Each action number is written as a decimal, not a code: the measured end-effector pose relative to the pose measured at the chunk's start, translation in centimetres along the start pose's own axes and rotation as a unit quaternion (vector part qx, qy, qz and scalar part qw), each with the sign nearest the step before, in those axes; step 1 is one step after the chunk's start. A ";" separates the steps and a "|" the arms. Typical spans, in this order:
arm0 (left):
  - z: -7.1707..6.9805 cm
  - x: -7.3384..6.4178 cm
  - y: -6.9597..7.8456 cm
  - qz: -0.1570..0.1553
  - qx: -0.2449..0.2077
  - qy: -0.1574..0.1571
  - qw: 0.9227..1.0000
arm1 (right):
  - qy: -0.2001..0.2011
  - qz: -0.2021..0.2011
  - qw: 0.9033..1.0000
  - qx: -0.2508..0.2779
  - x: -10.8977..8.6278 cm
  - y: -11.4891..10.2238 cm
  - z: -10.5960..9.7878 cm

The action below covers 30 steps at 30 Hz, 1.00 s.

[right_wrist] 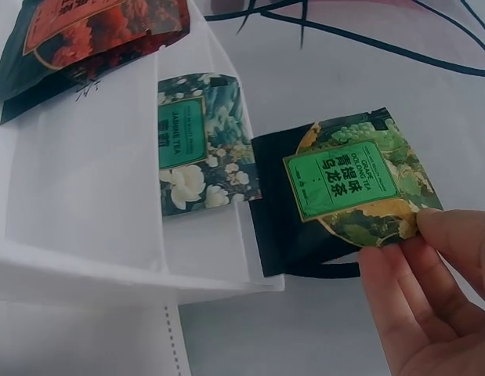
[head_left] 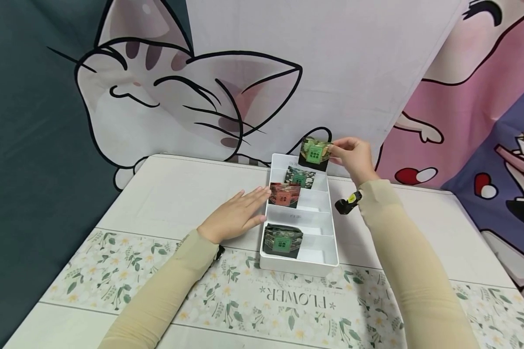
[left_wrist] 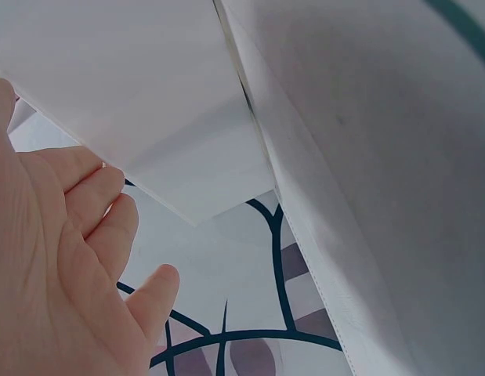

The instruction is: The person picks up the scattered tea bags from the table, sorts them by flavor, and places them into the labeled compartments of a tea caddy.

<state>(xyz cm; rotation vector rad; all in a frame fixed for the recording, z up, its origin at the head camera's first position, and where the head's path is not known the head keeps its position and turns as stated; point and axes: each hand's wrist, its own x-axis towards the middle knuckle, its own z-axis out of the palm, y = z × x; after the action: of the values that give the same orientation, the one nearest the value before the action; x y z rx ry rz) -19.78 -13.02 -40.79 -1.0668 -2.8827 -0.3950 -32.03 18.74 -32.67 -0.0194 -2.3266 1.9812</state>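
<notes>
My right hand [head_left: 352,156] pinches the edge of a grape oolong tea bag [right_wrist: 348,184], a dark packet with a green label, at the far end of a white divided box [head_left: 299,265]. My left hand [head_left: 236,216] lies along the box's left side, fingers fairly straight and touching or very near the wall; the left wrist view shows the hand [left_wrist: 77,235] beside that wall. Inside the box, a jasmine tea bag [right_wrist: 207,145] is nearest the held one. A red tea packet [head_left: 285,195] leans in the middle, and dark green tea packets [head_left: 283,242] stand in the near compartment.
The box stands on a white table cover [head_left: 192,186] with a floral band [head_left: 126,261]. A cat-printed cloth [head_left: 244,29] hangs directly behind the table's back edge. Black wrist gear [head_left: 348,202] sits by my right cuff.
</notes>
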 end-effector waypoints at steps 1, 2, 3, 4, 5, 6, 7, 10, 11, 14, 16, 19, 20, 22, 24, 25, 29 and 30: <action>0.0 0.0 0.0 0.000 0.001 -0.001 1.000 | -0.004 -0.001 1.000 -0.003 0.0 0.1 0.1; 0.0 0.0 0.0 0.000 0.001 -0.001 1.000 | -0.007 -0.002 1.000 -0.007 0.1 0.1 0.2; 0.0 0.0 0.0 0.001 0.001 0.000 1.000 | -0.009 -0.003 1.000 -0.013 0.2 0.2 0.3; 0.0 0.0 0.0 0.002 0.001 0.002 1.000 | -0.011 -0.004 1.000 -0.016 0.2 0.3 0.5; 0.0 0.0 0.0 0.002 0.001 0.001 1.000 | -0.013 -0.003 1.000 -0.023 0.3 0.3 0.6; 0.0 0.0 0.0 0.004 0.000 0.003 1.000 | -0.014 -0.003 0.999 -0.029 0.4 0.4 0.8; 0.0 0.0 -0.1 0.005 0.000 0.005 1.000 | -0.017 -0.003 0.999 -0.034 0.5 0.4 0.9; 0.1 0.0 -0.1 0.007 -0.001 0.008 1.000 | -0.023 0.001 0.999 -0.049 0.7 0.6 1.3; 0.1 0.0 -0.2 0.008 -0.001 0.008 1.000 | -0.024 0.001 0.998 -0.053 0.8 0.6 1.4; 0.1 0.0 -0.1 0.007 -0.002 0.004 1.000 | -0.027 0.000 0.998 -0.061 1.0 0.7 1.7; 0.1 0.0 -0.1 0.005 -0.001 0.002 1.000 | -0.031 -0.003 0.997 -0.068 1.0 0.7 1.9; 0.0 -0.1 -0.1 0.005 -0.001 0.004 1.000 | -0.036 -0.003 0.996 -0.081 1.1 0.8 2.3; 0.1 -0.1 -0.1 0.007 -0.001 0.006 1.000 | -0.039 -0.003 0.996 -0.086 1.2 0.9 2.4; 0.1 -0.1 -0.1 0.010 -0.001 0.010 1.000 | -0.046 -0.001 0.994 -0.096 1.3 1.0 2.6; 0.1 -0.1 -0.2 0.011 -0.001 0.011 1.000 | -0.051 0.002 0.993 -0.103 1.3 1.2 2.8; 0.2 -0.1 -0.2 0.011 -0.001 0.012 1.000 | -0.053 0.003 0.993 -0.108 1.3 1.2 2.8; 0.1 -0.1 -0.2 0.007 0.000 0.007 1.000 | -0.060 0.007 0.990 -0.126 1.1 1.1 3.0; 0.1 -0.1 -0.1 0.006 0.000 0.006 1.000 | -0.061 0.008 0.990 -0.131 1.1 1.0 3.1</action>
<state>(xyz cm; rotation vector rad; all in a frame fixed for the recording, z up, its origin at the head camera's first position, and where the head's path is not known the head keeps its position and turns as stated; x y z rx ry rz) -19.82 -13.13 -40.96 -1.0777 -2.8635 -0.4000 -33.40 15.98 -34.12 0.0679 -2.6550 1.7138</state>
